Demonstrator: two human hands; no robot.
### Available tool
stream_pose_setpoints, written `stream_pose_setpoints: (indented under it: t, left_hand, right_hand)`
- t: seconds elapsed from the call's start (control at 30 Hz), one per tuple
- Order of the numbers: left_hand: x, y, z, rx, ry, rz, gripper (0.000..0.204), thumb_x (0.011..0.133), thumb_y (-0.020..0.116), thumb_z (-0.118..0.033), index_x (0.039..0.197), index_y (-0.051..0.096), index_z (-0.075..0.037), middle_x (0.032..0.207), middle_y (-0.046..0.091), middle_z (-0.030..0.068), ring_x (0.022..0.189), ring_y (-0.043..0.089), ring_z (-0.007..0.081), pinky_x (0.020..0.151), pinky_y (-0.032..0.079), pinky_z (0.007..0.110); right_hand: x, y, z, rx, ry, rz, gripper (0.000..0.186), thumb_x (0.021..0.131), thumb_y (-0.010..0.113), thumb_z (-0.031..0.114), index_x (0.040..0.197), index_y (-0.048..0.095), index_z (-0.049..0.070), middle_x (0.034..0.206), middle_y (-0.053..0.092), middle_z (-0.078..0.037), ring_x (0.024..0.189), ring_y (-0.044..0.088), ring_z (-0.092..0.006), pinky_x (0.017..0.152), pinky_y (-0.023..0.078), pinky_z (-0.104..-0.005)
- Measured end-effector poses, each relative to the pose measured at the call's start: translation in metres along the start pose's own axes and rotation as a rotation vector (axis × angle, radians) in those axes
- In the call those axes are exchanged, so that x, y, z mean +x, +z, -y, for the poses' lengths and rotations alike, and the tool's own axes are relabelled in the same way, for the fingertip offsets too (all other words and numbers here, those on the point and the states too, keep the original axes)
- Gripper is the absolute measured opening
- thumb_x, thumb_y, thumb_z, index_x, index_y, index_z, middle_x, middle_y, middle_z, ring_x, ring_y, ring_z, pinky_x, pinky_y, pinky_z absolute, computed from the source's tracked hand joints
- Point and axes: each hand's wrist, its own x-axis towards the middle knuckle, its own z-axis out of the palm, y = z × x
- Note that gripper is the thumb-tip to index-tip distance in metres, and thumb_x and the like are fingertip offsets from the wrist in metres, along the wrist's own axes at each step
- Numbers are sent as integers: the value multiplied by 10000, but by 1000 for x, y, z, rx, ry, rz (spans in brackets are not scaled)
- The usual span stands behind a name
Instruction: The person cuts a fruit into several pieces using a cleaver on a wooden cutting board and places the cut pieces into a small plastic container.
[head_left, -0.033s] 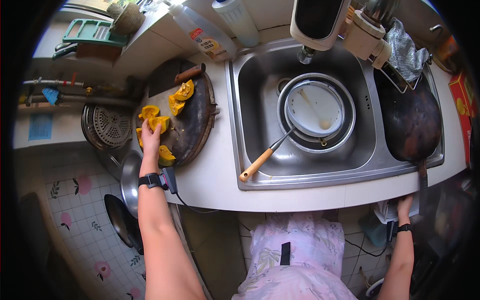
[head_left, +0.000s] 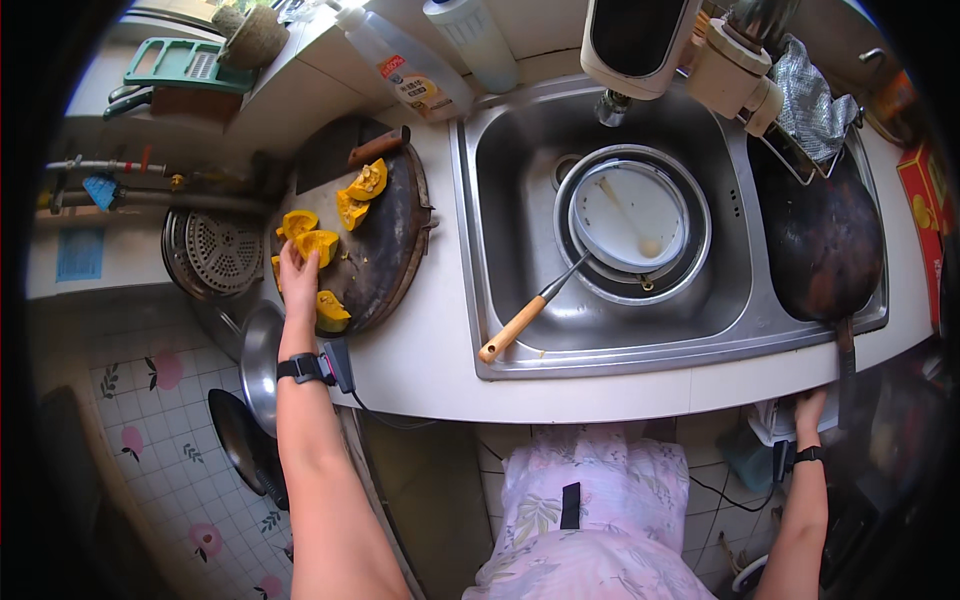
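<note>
My left hand [head_left: 298, 272] is at the near left of a round, dark wooden cutting board [head_left: 385, 265], its fingers closed round a yellow-orange pumpkin piece [head_left: 317, 245]. More cut pumpkin [head_left: 368, 178] lies farther back on the board, and another pumpkin chunk [head_left: 331, 312] sits just right of my wrist. A cleaver with a brown wooden handle [head_left: 380, 146] rests at the board's far edge. My right hand [head_left: 811, 410] reaches below the counter's front edge at a white container [head_left: 775, 422]; its fingers are mostly hidden.
The steel sink [head_left: 480, 240] holds nested bowls [head_left: 700, 225] with cloudy water and a wooden-handled utensil [head_left: 517, 328]. A dark wok [head_left: 825, 250] lies in the right basin. Bottles [head_left: 420, 80] stand behind the board. A metal bowl [head_left: 262, 370] is beside my left forearm.
</note>
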Motion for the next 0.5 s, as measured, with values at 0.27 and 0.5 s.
stream_pose_setpoints:
  t: [0.27,0.5]
  left_hand:
    - [-78,-31,-5,483,112,38,697,726,725,-215,1283,372,10,1238,453,186,1159,448,288,986,345,358]
    - [-81,-20,-5,307,-83,143,615,733,747,-190,1232,439,-5,1136,521,123,990,519,197,873,416,280]
  right_hand:
    - [-3,-19,26,-66,60,-27,317,747,574,-26,1057,537,-77,1036,596,-223,980,562,-304,883,408,-355]
    - [-12,-26,79,-56,-110,-18,261,692,500,-47,948,551,-44,908,573,-240,854,549,-404,796,439,-409]
